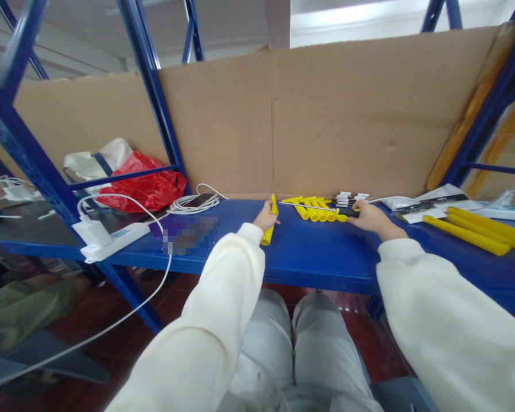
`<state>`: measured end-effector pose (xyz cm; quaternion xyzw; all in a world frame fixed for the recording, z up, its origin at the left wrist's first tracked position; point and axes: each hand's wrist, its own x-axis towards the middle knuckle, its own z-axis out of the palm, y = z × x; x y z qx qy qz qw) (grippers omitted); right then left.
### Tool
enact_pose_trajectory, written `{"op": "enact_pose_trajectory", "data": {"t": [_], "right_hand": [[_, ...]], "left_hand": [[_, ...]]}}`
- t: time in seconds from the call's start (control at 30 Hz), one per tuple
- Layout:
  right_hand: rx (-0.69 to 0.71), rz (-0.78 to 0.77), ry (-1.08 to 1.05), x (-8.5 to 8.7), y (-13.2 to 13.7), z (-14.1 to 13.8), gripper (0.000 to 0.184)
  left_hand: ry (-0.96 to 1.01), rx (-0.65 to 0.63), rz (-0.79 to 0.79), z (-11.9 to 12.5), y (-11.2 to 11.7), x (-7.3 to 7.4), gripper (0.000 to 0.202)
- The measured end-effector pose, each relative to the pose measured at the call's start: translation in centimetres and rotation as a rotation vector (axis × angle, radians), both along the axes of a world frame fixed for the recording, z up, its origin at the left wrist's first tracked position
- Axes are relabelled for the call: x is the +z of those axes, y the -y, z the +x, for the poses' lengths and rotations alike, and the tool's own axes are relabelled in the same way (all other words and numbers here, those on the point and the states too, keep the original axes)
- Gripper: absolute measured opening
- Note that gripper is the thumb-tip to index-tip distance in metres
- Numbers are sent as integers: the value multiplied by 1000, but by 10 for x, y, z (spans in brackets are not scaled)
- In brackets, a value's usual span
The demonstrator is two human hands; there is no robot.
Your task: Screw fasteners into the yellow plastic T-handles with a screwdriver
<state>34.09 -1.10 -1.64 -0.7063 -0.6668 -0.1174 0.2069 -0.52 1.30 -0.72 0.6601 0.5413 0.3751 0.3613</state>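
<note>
left hand (266, 216) is wrapped round a yellow tube (266, 236) at the blue bench (317, 254), right hand (368, 218) grips a screwdriver (347, 212) by its black handle; tube's probably light, stiffish, a bit slick, so mid-length seems the spot to hold.

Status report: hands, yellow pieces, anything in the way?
Left hand holding yellow piece; right hand gripping screwdriver. Other yellow pieces between them. White cable coil left, apart from hands.
</note>
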Motion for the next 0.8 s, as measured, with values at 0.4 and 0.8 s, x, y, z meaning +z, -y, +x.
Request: {"op": "enact_pose_trajectory", "data": {"t": [0.4,0.8], "right_hand": [[-87,-40,19,6,12,-12,36],[70,92,86,5,7,-2,23]], "left_hand": [[0,2,5,0,2,2,59],[-12,5,2,-1,-3,-2,59]]}}
